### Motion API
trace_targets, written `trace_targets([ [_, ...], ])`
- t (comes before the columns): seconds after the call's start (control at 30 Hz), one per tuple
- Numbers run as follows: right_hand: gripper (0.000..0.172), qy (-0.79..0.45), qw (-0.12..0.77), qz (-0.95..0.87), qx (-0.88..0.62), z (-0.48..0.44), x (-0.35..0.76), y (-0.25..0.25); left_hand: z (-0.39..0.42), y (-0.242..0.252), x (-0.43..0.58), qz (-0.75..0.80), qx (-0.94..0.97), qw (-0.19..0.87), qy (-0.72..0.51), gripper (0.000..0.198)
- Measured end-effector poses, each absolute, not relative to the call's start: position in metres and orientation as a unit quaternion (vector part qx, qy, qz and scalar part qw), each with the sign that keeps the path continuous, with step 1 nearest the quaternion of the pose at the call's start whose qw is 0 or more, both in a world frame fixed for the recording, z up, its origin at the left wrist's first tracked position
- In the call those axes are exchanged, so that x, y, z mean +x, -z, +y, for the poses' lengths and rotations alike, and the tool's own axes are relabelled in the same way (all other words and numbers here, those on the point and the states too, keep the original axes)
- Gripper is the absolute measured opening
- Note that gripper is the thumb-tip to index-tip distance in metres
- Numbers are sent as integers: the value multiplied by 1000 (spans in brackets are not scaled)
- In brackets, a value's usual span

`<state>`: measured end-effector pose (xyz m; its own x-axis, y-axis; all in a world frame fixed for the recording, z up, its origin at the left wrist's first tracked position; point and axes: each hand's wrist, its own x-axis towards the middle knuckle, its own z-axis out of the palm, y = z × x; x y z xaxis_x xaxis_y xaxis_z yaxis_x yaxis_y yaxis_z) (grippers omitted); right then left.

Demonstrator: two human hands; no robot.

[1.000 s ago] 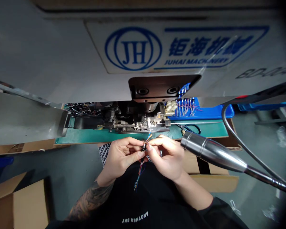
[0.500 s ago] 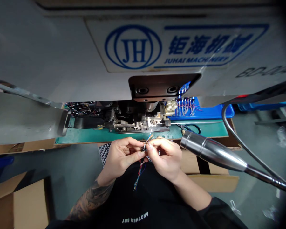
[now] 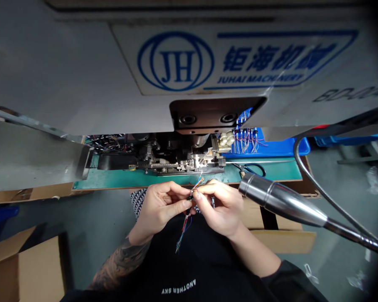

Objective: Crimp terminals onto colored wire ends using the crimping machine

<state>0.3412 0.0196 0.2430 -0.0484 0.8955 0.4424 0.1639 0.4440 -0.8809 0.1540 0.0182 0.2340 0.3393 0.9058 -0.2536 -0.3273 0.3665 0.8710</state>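
A short cable (image 3: 183,235) with a dark jacket and several thin coloured wires fanning from both ends is between my hands, in front of my chest. My left hand (image 3: 165,207) pinches the jacketed middle between thumb and fingers. At the cable's upper end, my right hand (image 3: 219,207) is closed, thumb against forefinger, on the thin wires. Some coloured wire tips stick up above the fingertips, and the lower wires hang down over the black shirt. Just beyond my hands stands the metal crimping machine (image 3: 195,161). Fingers cover most of the jacket.
Scissors (image 3: 253,169) lie on the green bench top (image 3: 283,170). Behind them, a blue tray (image 3: 280,147) holds wired pieces. A metal lamp (image 3: 280,199) juts in close to my right hand. Dark wire bundles (image 3: 108,144) lie at the left. The machine's housing (image 3: 82,84) overhangs the bench.
My right hand has shifted very slightly to the right, and the upper wire tips lean a little further right. My left hand keeps its grip in the same place.
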Motion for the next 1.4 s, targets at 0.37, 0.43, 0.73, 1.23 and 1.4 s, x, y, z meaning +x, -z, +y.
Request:
trace_targets([
  [0.37,16,-383,545,-616,-421,18,342,-238,19,-239,155,385,368,738,-415,11],
  [0.43,16,-381,538,-622,-422,18,344,-239,19,-239,155,389,373,734,-413,10],
  [0.73,20,-356,519,-664,-403,18,350,-241,19,-240,154,404,388,718,-413,11],
  [1.23,28,-340,588,-622,-390,18,340,-244,20,-228,156,334,319,779,-424,22],
  [1.4,24,-299,584,-634,-409,18,338,-245,17,-228,157,326,306,783,-433,20],
])
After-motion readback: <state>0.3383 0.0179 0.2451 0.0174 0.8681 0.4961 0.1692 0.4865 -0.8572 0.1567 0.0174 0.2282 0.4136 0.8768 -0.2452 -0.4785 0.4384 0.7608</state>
